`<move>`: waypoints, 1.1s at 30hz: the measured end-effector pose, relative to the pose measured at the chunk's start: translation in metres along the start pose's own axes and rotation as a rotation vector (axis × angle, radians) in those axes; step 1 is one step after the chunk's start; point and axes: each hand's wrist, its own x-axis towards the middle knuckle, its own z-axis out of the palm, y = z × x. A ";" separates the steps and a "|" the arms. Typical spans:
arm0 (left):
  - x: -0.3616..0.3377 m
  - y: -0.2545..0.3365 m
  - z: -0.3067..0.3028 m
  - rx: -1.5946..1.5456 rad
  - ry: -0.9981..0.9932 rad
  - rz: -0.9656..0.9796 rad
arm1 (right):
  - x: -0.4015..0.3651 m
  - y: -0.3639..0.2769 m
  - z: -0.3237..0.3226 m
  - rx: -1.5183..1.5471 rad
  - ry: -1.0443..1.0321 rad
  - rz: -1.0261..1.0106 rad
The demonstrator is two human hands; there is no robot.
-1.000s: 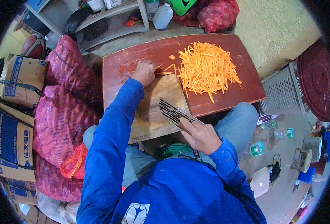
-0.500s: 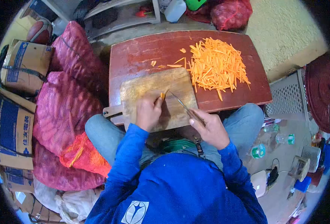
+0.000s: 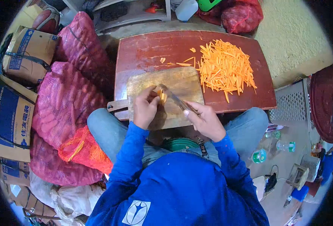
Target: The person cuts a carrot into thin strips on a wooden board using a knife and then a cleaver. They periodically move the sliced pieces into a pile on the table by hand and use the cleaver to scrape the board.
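On the wooden cutting board (image 3: 187, 83), my left hand (image 3: 145, 107) is closed around a small orange carrot piece (image 3: 162, 96), pinching it near the middle of the board. My right hand (image 3: 205, 119) grips a knife (image 3: 176, 99) by its handle. The blade slants up and left, its tip just by the carrot piece and the left fingers. To the right of the board, a big heap of carrot sticks (image 3: 226, 67) lies on the red table (image 3: 144, 47). A few loose orange bits sit behind the board.
Pink mesh sacks (image 3: 68, 101) and strapped cardboard boxes (image 3: 12, 116) crowd the left side. A red mesh bag (image 3: 242, 17) lies beyond the table. At right stand a grey plastic crate (image 3: 289, 105) and plastic bottles (image 3: 259, 156) on the floor.
The view has shifted slightly, so the table appears further right. My left fingers have spread somewhat around the carrot piece, and the knife tip has moved left towards it.
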 end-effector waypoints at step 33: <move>-0.012 -0.013 0.005 0.413 -0.052 0.599 | 0.003 -0.014 0.019 -0.188 -0.034 -0.164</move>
